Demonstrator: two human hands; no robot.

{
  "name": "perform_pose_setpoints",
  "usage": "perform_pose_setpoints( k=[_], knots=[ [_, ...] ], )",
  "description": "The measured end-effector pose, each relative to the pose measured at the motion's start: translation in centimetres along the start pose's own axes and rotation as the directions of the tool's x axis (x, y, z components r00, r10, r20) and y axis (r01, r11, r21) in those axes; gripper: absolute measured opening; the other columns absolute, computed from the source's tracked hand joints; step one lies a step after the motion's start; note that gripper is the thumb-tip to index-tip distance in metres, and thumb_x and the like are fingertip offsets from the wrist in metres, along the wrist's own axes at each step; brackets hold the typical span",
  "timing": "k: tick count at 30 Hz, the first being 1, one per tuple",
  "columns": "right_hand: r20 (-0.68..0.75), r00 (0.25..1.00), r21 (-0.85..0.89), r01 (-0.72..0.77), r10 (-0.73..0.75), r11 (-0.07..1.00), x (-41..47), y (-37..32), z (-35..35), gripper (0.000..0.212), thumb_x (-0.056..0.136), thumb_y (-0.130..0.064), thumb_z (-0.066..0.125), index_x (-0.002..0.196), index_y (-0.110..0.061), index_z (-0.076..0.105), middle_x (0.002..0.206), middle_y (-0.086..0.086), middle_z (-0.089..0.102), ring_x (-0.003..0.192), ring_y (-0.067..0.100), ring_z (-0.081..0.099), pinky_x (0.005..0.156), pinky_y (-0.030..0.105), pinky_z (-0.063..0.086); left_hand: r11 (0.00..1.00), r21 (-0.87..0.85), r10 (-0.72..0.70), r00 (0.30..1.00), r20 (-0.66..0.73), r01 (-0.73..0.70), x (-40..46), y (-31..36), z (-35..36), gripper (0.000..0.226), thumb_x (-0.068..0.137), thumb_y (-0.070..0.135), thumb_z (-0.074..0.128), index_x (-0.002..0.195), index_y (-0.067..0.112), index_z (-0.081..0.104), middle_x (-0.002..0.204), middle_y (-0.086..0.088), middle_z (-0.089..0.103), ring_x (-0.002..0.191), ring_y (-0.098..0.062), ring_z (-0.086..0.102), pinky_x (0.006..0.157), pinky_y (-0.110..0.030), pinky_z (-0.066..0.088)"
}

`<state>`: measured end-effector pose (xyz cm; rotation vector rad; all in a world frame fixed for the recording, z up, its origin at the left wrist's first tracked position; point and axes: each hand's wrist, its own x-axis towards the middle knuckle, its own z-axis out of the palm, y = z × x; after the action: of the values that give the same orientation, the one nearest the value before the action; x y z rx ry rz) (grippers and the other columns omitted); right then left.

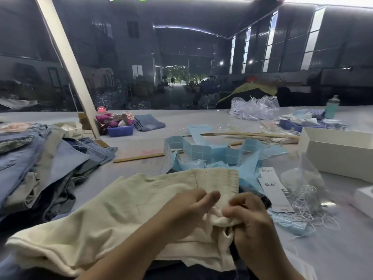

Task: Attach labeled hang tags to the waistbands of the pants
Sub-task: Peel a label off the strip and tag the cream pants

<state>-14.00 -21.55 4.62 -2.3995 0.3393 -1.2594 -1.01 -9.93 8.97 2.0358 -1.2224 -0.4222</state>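
Cream pants (125,211) lie across the table in front of me, the ribbed waistband (218,182) turned to the right. My left hand (187,211) rests on the cloth by the waistband, fingers bent toward the bunched edge. My right hand (250,221) pinches a bunched fold of the waistband between thumb and fingers. White hang tags (274,190) with printed characters lie just right of the waistband. A tangle of white strings (310,207) sits beside the tags.
A pile of jeans (40,162) fills the left side. Blue sticker backing strips (212,152) are scattered beyond the pants. A white box (339,156) stands at right, a clear plastic bag (302,174) near it. A blue bin (120,130) and folded jeans (148,122) sit farther back.
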Motion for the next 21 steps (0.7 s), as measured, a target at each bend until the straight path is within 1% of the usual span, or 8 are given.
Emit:
perform_pose_setpoints(
  k=[3,5,7,10,13,16,18,21],
  knots=[
    [0.108,0.994,0.176,-0.049,0.03,0.983,-0.1,-1.0,-0.7,0.009,0.074,-0.007,0.07,0.081,-0.009,0.077,0.106,0.005,0.063,0.106,0.004,0.056,0.087,0.009,0.041,0.992,-0.084,-0.097,0.995,0.014,0.098,2.6,1.1,1.4,0.088,0.064,0.095,0.038,0.092,0.018,0.069,0.089,-0.002,0.071,0.081,-0.017,0.065,0.077,-0.037,0.051],
    [0.107,0.992,0.27,-0.092,0.065,0.959,-0.6,-0.9,-1.1,0.025,0.069,0.0,0.063,0.08,-0.018,0.077,0.107,-0.007,0.068,0.103,0.003,0.063,0.085,0.013,0.046,0.972,-0.191,-0.131,0.991,0.036,0.135,3.5,0.4,1.9,0.072,0.062,0.086,0.05,0.086,0.021,0.071,0.074,0.008,0.07,0.068,-0.007,0.065,0.063,-0.025,0.049],
    [0.128,0.975,0.499,-0.221,0.181,0.838,-1.0,-0.8,-1.5,0.042,0.068,0.005,0.052,0.088,-0.024,0.074,0.101,-0.009,0.073,0.096,0.009,0.07,0.08,0.015,0.051,0.967,-0.218,-0.128,0.992,0.018,0.129,3.4,-0.1,2.1,0.052,0.066,0.076,0.057,0.076,0.026,0.068,0.061,0.017,0.065,0.055,0.005,0.057,0.052,-0.014,0.04],
    [0.177,0.935,0.65,-0.345,0.307,0.677,-1.2,-0.9,-0.8,0.042,0.08,0.01,0.053,0.094,-0.025,0.072,0.095,0.005,0.076,0.09,0.02,0.072,0.081,0.027,0.057,0.978,-0.17,-0.142,0.981,-0.13,0.119,2.7,-1.0,3.0,0.05,0.069,0.067,0.048,0.079,0.022,0.066,0.072,0.005,0.067,0.067,-0.006,0.058,0.06,-0.033,0.044],
    [0.086,0.893,0.597,-0.401,0.441,0.695,-0.7,-1.2,0.3,0.045,0.084,0.02,0.053,0.092,-0.021,0.068,0.086,0.009,0.074,0.079,0.019,0.072,0.073,0.026,0.059,0.951,-0.301,-0.145,0.964,-0.223,0.074,1.4,-1.5,3.5,0.042,0.074,0.052,0.048,0.073,0.012,0.062,0.067,-0.002,0.063,0.066,-0.015,0.055,0.068,-0.047,0.046],
    [0.036,0.91,0.331,-0.401,0.413,0.854,0.3,-1.0,0.4,0.036,0.079,-0.002,0.074,0.092,-0.032,0.06,0.104,-0.01,0.061,0.091,0.0,0.061,0.074,0.006,0.046,0.856,-0.516,-0.162,0.962,-0.218,0.027,0.1,-2.4,3.0,0.039,0.077,0.042,0.051,0.072,0.005,0.062,0.069,-0.004,0.062,0.068,-0.019,0.055,0.067,-0.04,0.042],
    [0.149,0.889,0.161,-0.454,0.434,0.876,0.8,-0.8,0.3,0.033,0.078,-0.018,0.077,0.101,-0.032,0.057,0.11,-0.015,0.05,0.1,-0.004,0.053,0.079,0.004,0.039,0.709,-0.705,-0.17,0.966,-0.195,-0.017,-0.7,-3.3,2.7,0.036,0.078,0.035,0.056,0.076,0.001,0.066,0.073,-0.011,0.064,0.068,-0.021,0.059,0.065,-0.034,0.046],
    [0.235,0.879,-0.006,-0.426,0.415,0.905,1.4,-0.9,0.3,0.043,0.08,-0.02,0.074,0.118,-0.026,0.057,0.113,-0.013,0.046,0.11,0.002,0.047,0.08,-0.001,0.031,0.416,-0.905,-0.064,0.99,-0.125,-0.087,-2.0,-4.3,1.9,0.021,0.077,0.025,0.062,0.079,0.008,0.073,0.075,-0.013,0.065,0.067,-0.019,0.063,0.062,-0.027,0.052]
  ],
)
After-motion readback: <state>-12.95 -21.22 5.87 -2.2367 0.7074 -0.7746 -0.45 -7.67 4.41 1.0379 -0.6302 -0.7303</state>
